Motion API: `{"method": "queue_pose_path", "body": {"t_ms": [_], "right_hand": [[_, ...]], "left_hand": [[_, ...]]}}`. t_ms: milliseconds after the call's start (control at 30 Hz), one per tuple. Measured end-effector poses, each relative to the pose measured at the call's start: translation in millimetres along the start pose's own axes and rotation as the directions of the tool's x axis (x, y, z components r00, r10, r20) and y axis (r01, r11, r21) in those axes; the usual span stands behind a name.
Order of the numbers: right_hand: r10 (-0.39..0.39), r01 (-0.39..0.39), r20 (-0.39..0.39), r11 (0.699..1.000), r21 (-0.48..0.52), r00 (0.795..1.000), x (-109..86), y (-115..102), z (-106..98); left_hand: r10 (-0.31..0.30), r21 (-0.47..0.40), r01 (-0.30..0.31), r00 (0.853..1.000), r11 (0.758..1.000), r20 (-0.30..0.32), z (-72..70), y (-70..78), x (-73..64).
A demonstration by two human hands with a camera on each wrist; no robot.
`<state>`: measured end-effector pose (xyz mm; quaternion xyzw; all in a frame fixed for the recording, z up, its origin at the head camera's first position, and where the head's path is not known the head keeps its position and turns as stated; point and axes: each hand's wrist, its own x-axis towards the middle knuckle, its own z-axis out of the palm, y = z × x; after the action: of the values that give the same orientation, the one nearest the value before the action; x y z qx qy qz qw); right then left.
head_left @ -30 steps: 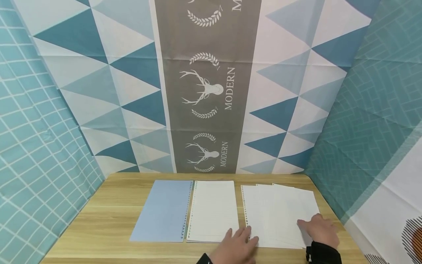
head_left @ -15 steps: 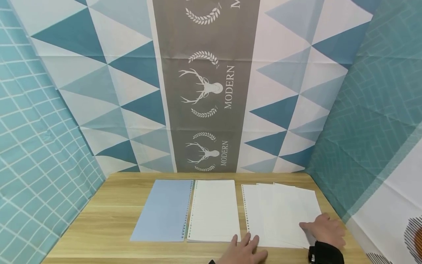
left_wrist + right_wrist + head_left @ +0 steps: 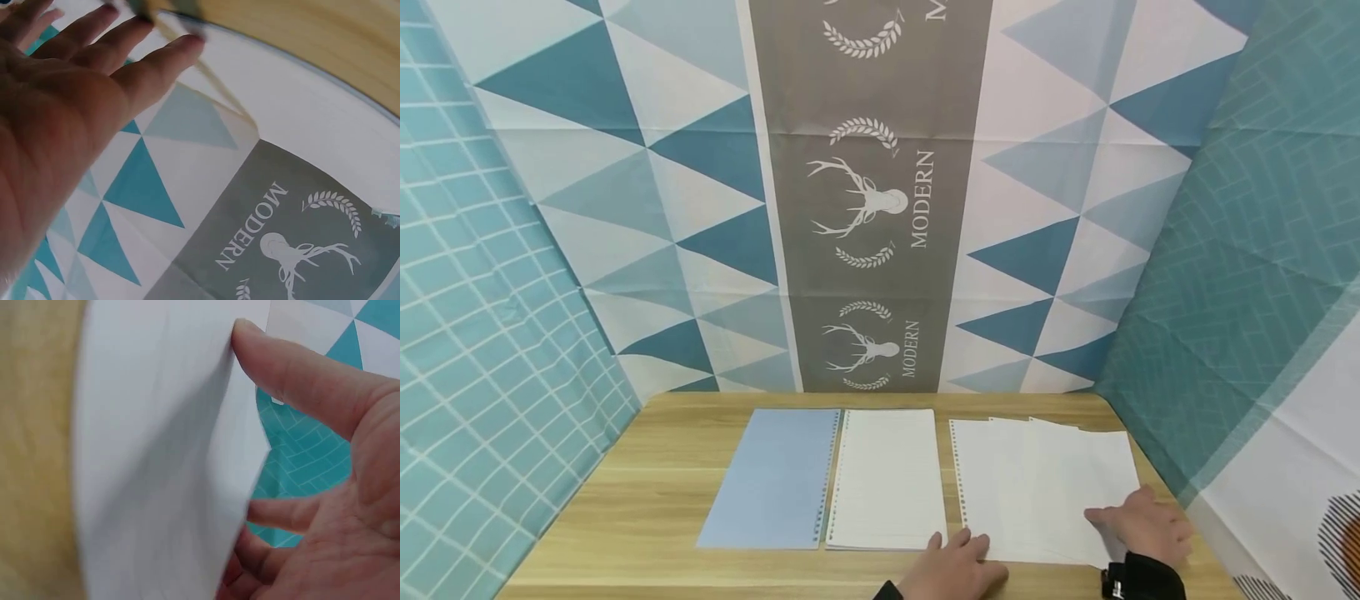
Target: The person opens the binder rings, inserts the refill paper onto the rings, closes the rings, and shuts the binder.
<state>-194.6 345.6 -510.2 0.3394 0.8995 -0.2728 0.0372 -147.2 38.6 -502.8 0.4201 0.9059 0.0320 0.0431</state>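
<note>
Several white loose-leaf sheets (image 3: 1015, 492) lie fanned out on the right of the table, with punched holes along the left edge. My right hand (image 3: 1146, 525) is at their lower right edge. In the right wrist view its thumb presses on the face of a sheet (image 3: 144, 425), other fingers sit at the edge, and the paper bows between them. My left hand (image 3: 955, 571) rests with fingers spread near the lower left corner of the fan. Beside those fingertips lies the lower right corner of a white lined page stack (image 3: 887, 483).
A blue notebook cover (image 3: 775, 475) lies flat to the left of the page stack, a row of holes between them. The wooden table (image 3: 625, 517) meets a patterned cloth (image 3: 865, 250) at the back. A teal cloth (image 3: 1240, 250) hangs along the right side.
The rightmost sheet has slid a little to the right with my right hand, widening the fan. My left hand has shifted slightly right and toward the near edge.
</note>
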Motion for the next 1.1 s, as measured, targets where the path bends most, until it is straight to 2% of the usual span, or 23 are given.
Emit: {"method": "queue_pose_path", "body": {"t_ms": [133,233,300,400,533,667,767,967,1100], "right_hand": [[-0.071,0.074,-0.038,0.993,0.088,0.997,3.3,7.9,-2.9],[-0.138,0.146,-0.071,0.981,0.125,0.988,5.9,13.1,-6.5],[-0.164,0.176,-0.095,0.976,0.13,0.982,8.5,14.7,-8.5],[-0.203,0.217,-0.116,0.968,0.129,0.972,13.1,17.5,-9.5],[-0.174,0.194,-0.112,0.961,0.197,0.978,16.3,21.6,-9.6],[-0.109,0.131,-0.093,0.951,0.279,0.99,14.4,21.1,-12.6],[-0.088,0.106,-0.071,0.943,0.316,0.994,13.3,18.7,-14.5],[-0.075,0.063,0.016,0.919,0.389,0.997,13.1,16.3,-16.2],[-0.11,0.068,0.066,0.885,0.461,0.992,16.8,16.7,-17.8]], "left_hand": [[-0.085,-0.034,0.085,0.996,0.996,0.023,-6.8,6.9,8.4],[-0.155,-0.087,0.158,0.987,0.984,0.039,-11.3,11.6,15.2],[-0.195,-0.113,0.2,0.979,0.973,0.053,-13.7,13.8,19.3],[-0.231,-0.108,0.237,0.971,0.965,0.061,-14.7,15.9,22.0],[-0.216,-0.06,0.219,0.975,0.974,0.053,-10.7,15.0,21.8],[-0.176,-0.004,0.176,0.984,0.984,0.011,-4.7,11.3,19.6],[-0.17,0.019,0.17,0.985,0.985,-0.013,-2.5,10.2,19.3],[-0.168,0.007,0.168,0.986,0.986,-0.014,-3.6,9.8,19.3],[-0.149,-0.074,0.147,0.989,0.986,-0.024,-6.5,5.1,17.3]]}}
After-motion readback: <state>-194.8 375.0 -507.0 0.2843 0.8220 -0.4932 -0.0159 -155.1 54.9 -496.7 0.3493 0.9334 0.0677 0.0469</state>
